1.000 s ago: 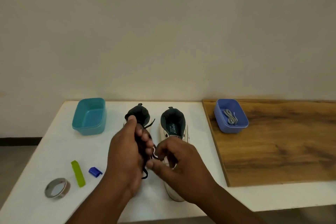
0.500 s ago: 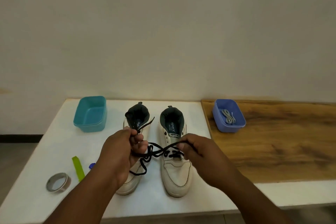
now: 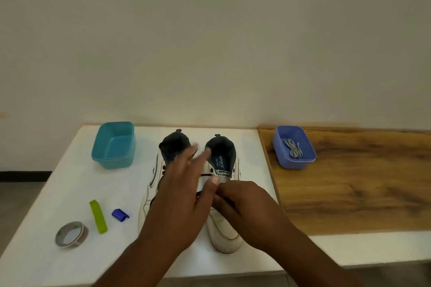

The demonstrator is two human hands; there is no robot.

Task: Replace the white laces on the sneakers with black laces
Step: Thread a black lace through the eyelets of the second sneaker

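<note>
Two white sneakers stand side by side on the white table [image 3: 70,182], heels away from me: the left sneaker [image 3: 151,193] and the right sneaker [image 3: 225,237]. A black lace [image 3: 205,175] crosses the right sneaker's upper eyelets. My left hand [image 3: 182,200] hovers over the gap between the shoes, fingers stretched forward and blurred, thumb by the lace. My right hand [image 3: 247,207] sits over the right sneaker's lacing with fingers curled around the black lace. Both hands hide most of the lacing.
A blue tub [image 3: 279,158] holding white laces [image 3: 293,148] stands on the wooden board [image 3: 361,182] at the right. A teal tub [image 3: 114,161] stands at the back left. Near the front left lie a tape roll [image 3: 71,234], a green strip [image 3: 98,216] and a small blue clip [image 3: 120,214].
Half a second ago both hands pulled the lace ends apart. Now my left hand has opened and reached forward, and my right hand has moved in over the right sneaker.
</note>
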